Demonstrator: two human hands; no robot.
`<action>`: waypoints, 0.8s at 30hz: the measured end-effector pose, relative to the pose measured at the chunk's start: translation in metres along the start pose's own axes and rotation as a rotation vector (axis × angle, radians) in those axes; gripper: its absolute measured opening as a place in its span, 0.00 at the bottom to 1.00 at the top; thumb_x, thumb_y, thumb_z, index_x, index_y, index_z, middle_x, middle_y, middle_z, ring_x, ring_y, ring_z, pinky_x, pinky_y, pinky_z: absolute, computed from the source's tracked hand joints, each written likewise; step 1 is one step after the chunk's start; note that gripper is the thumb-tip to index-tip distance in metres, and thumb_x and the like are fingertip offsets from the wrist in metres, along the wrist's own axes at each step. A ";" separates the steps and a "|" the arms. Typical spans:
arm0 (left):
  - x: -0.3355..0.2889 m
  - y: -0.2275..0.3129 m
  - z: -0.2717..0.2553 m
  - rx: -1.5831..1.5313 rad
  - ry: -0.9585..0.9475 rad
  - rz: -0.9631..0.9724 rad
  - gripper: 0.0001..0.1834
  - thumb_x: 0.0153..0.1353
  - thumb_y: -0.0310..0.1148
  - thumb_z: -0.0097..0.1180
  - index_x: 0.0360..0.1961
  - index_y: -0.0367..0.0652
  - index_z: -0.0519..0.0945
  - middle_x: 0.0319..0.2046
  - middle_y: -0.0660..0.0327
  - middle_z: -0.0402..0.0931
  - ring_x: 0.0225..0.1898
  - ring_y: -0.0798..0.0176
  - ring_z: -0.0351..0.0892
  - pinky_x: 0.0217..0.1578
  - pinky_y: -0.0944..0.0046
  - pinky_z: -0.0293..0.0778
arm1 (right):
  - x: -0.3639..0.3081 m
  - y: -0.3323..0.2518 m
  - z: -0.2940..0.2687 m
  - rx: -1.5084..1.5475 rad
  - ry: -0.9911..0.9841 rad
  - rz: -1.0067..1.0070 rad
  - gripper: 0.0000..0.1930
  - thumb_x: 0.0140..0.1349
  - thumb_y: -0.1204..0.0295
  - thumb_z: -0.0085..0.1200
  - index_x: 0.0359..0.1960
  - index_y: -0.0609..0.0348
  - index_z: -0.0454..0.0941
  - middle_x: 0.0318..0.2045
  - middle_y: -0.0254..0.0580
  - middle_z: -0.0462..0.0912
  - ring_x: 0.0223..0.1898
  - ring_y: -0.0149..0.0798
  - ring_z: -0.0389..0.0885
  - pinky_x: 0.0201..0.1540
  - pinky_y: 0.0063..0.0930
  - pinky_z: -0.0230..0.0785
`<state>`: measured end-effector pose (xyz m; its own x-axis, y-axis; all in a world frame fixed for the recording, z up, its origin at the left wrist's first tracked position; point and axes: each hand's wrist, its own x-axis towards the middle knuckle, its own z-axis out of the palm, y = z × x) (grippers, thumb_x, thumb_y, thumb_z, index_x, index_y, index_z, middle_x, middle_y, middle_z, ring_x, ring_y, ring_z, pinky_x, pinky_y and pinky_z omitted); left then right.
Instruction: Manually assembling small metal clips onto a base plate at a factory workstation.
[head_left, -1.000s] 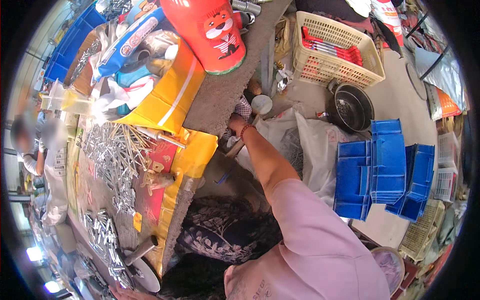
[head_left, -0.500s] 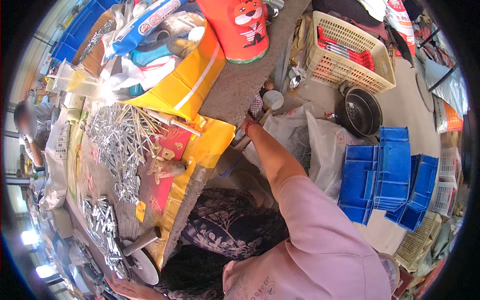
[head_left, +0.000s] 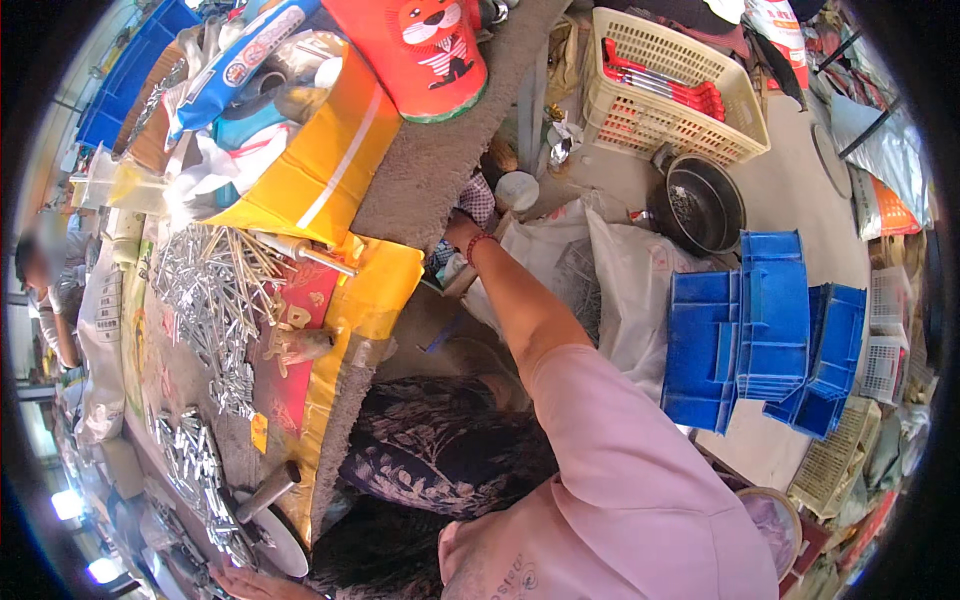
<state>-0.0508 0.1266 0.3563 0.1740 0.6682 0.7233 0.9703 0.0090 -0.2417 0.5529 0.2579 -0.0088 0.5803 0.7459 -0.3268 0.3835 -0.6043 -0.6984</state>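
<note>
My right hand (head_left: 462, 232), below a red bead bracelet, reaches down under the table's right edge. It is beside a checked cloth (head_left: 477, 198), and its fingers are mostly hidden, so its grip does not show. Close by stand a white round container (head_left: 517, 191) and a large white plastic sack (head_left: 630, 255). At the bottom left my left hand (head_left: 255, 584) lies flat, fingers stretched, near a round metal plate (head_left: 283, 545). A metal cylinder (head_left: 270, 492) rests by that plate. Several short metal parts (head_left: 195, 460) lie just beyond.
On the table are long metal rods (head_left: 210, 300), a yellow box (head_left: 325, 160) of bags and a red bucket (head_left: 415, 60). Right of me are a cream basket (head_left: 680, 135) with red-handled tools, a black pan (head_left: 705, 205) and blue bins (head_left: 770, 310). Someone else is at far left.
The view has shifted, so most things sit further left. My right hand is still under the table edge, where more of the checked cloth now shows. My left hand stays low at the left.
</note>
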 end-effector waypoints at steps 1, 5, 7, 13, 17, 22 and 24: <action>-0.004 0.006 0.003 0.108 -0.021 0.055 0.15 0.81 0.27 0.55 0.60 0.27 0.80 0.61 0.41 0.80 0.62 0.39 0.82 0.64 0.47 0.84 | -0.003 0.009 -0.011 -0.023 -0.001 -0.010 0.17 0.74 0.73 0.52 0.58 0.66 0.87 0.64 0.55 0.86 0.63 0.57 0.85 0.67 0.48 0.76; 0.008 0.034 -0.007 0.000 -0.028 0.003 0.15 0.80 0.26 0.56 0.61 0.26 0.79 0.62 0.38 0.79 0.62 0.39 0.83 0.63 0.47 0.84 | 0.011 0.027 -0.004 -0.079 -0.065 -0.093 0.20 0.73 0.73 0.52 0.63 0.67 0.84 0.65 0.59 0.84 0.64 0.56 0.85 0.67 0.44 0.75; 0.006 0.021 -0.010 -0.040 -0.007 -0.027 0.15 0.80 0.26 0.56 0.61 0.25 0.79 0.63 0.38 0.78 0.63 0.38 0.82 0.64 0.47 0.84 | 0.031 0.023 0.012 -0.097 -0.103 -0.163 0.22 0.72 0.73 0.51 0.65 0.68 0.82 0.66 0.61 0.84 0.65 0.55 0.84 0.67 0.42 0.75; -0.002 0.000 0.016 0.020 0.028 0.107 0.16 0.80 0.26 0.57 0.61 0.23 0.78 0.63 0.37 0.77 0.63 0.36 0.81 0.64 0.46 0.84 | 0.105 0.109 0.090 -0.088 0.060 -0.386 0.26 0.73 0.70 0.54 0.71 0.62 0.78 0.68 0.58 0.82 0.68 0.53 0.81 0.70 0.40 0.73; -0.003 -0.012 0.040 0.317 0.137 0.362 0.16 0.80 0.26 0.56 0.62 0.23 0.78 0.63 0.37 0.77 0.64 0.36 0.80 0.65 0.46 0.83 | 0.155 0.163 0.053 -0.129 0.326 -0.597 0.29 0.73 0.67 0.57 0.75 0.57 0.74 0.70 0.54 0.81 0.72 0.51 0.78 0.72 0.38 0.70; -0.006 -0.052 0.043 0.506 0.124 0.414 0.21 0.81 0.35 0.57 0.65 0.27 0.77 0.64 0.38 0.78 0.65 0.35 0.80 0.66 0.42 0.79 | 0.079 0.076 0.067 0.117 0.204 -0.418 0.25 0.74 0.67 0.55 0.71 0.57 0.78 0.67 0.52 0.83 0.69 0.52 0.79 0.70 0.40 0.71; -0.008 -0.065 0.010 0.112 0.010 0.060 0.23 0.85 0.36 0.48 0.72 0.30 0.72 0.69 0.41 0.74 0.68 0.40 0.78 0.70 0.46 0.76 | 0.004 -0.003 0.089 0.099 0.179 -0.248 0.21 0.70 0.71 0.58 0.63 0.60 0.82 0.61 0.54 0.86 0.63 0.55 0.84 0.64 0.45 0.77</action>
<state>-0.1172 0.1285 0.3599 0.2329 0.6630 0.7115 0.9334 0.0531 -0.3550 0.4905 0.2879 -0.0647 0.5984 0.8007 -0.0281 0.4620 -0.3735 -0.8044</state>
